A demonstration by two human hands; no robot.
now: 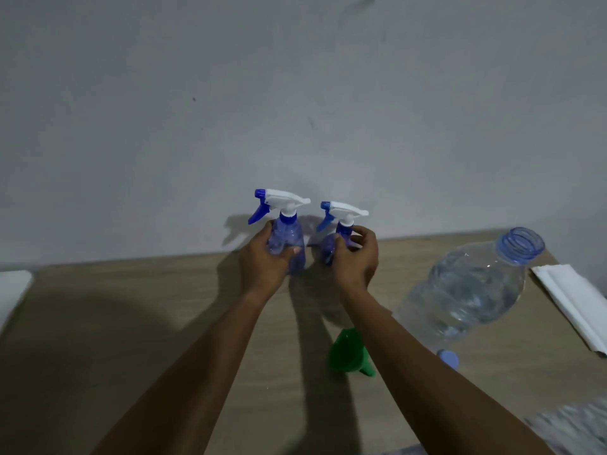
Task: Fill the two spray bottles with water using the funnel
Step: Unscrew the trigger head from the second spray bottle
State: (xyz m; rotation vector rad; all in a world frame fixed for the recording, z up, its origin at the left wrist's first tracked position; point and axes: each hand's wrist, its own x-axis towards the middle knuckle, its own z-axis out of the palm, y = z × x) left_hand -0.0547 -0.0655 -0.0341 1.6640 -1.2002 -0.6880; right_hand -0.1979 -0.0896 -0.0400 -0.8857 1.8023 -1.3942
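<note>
Two blue see-through spray bottles with white and blue trigger heads stand near the wall at the back of the wooden table (131, 323). My left hand (262, 261) is wrapped around the left spray bottle (287, 231). My right hand (358, 257) holds the right spray bottle (343, 228) at its neck and body. Both heads are on, triggers pointing left. A green funnel (349, 351) lies on its side on the table, partly hidden under my right forearm. A large clear water bottle (469, 290), uncapped and holding water, stands to the right.
The water bottle's blue cap (449, 358) lies by its base, beside my right forearm. A folded white cloth (578, 310) lies at the right edge, another white object (13, 290) at the left edge. A blurred patterned fabric (571, 425) shows at bottom right. The grey wall stands close behind the bottles.
</note>
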